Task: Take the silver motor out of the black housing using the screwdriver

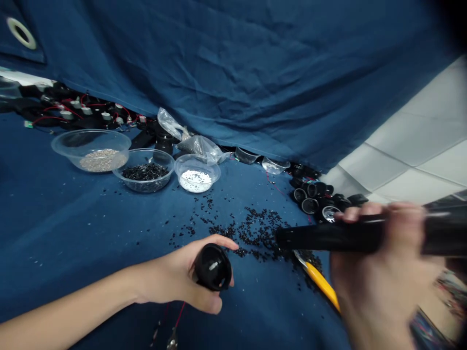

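Note:
My left hand [182,272], low in the middle of the view, is closed around a small black cup-shaped housing [213,267]. Its glossy round opening faces up toward me, and a thin red wire with a small part at its end hangs below the hand. At the right, my blurred right hand [379,272] grips a long black cylindrical tool [335,237] held sideways. The tool's narrower end points left, above many tiny black pieces [255,228] strewn over the blue cloth. A yellow-handled tool [321,284] lies beneath it, partly hidden by my right hand.
Three clear plastic bowls stand at the back left: beige bits [91,133], black pieces [144,184] and white pieces [199,187]. Wired black parts [83,109] are piled behind them. More black housings [314,194] are stacked at the right. A blue curtain [237,73] hangs behind.

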`<state>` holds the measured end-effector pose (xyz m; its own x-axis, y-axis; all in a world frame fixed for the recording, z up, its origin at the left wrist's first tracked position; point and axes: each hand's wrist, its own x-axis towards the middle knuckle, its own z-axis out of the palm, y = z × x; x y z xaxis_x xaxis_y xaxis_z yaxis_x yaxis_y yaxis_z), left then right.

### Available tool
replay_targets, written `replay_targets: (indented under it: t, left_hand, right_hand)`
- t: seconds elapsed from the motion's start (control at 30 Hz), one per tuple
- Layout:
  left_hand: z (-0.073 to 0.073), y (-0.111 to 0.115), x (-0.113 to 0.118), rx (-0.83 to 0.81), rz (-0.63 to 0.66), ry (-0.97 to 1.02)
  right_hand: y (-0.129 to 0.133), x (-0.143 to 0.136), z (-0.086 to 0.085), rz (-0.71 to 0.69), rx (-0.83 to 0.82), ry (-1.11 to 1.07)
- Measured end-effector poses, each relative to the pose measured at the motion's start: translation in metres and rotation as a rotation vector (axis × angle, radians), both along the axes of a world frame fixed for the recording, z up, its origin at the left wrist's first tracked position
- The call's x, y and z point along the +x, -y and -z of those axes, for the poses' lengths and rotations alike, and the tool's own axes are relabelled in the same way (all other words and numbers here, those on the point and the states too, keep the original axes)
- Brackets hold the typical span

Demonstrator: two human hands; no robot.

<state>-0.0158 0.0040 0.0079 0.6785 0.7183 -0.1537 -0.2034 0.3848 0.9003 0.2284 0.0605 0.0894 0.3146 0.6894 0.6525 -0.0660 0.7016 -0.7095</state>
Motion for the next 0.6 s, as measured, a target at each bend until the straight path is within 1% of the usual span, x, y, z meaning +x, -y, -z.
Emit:
replay_targets:
  t: [0.03,0.07,0.1,0.13,0.2,0.23,0.27,0.37,0.43,0.5,0.57,0.6]
  left_hand:
    - [0.0,0.001,0.0,-0.021,0.026,0.017]
    - [0.001,0.001,0.0,-0.038,0.043,0.027]
    - [0.002,0.002,0.0,-0.051,0.048,0.037]
    - [0.002,0.002,0.001,-0.057,0.039,0.045]
    - [0.004,0.003,0.003,-0.061,-0.006,0.056]
    - [0.004,0.002,0.003,-0.057,-0.034,0.055]
    - [0.005,0.002,0.003,-0.052,-0.063,0.045]
    - [0.005,-0.003,0.002,-0.049,-0.135,-0.005]
    - [0.004,-0.005,0.0,-0.022,-0.155,-0.026]
    - [0.003,-0.007,0.0,0.061,-0.155,-0.045]
    - [0.001,-0.006,0.003,0.149,-0.15,-0.111]
    - [0.001,-0.004,0.005,0.167,-0.155,-0.167]
  right_hand:
    - [0.001,-0.003,0.01,0.102,0.081,0.015]
    - [0.002,-0.004,0.021,0.186,0.181,0.118]
    - [0.003,-0.005,0.032,0.228,0.289,0.286]
    - [0.005,-0.004,0.043,0.226,0.392,0.498]
    - [0.009,-0.001,0.063,0.163,0.557,0.82]
    - [0.01,0.0,0.072,0.119,0.608,0.925]
    - [0.011,0.001,0.081,0.074,0.635,0.985]
    - [0.013,0.001,0.1,-0.053,0.624,1.083]
    - [0.015,0.003,0.106,-0.134,0.558,1.181]
    - [0.019,0.007,0.108,-0.213,0.441,1.323]
    - [0.025,0.014,0.105,-0.28,0.27,1.467]
    - [0.027,0.018,0.102,-0.29,0.18,1.528]
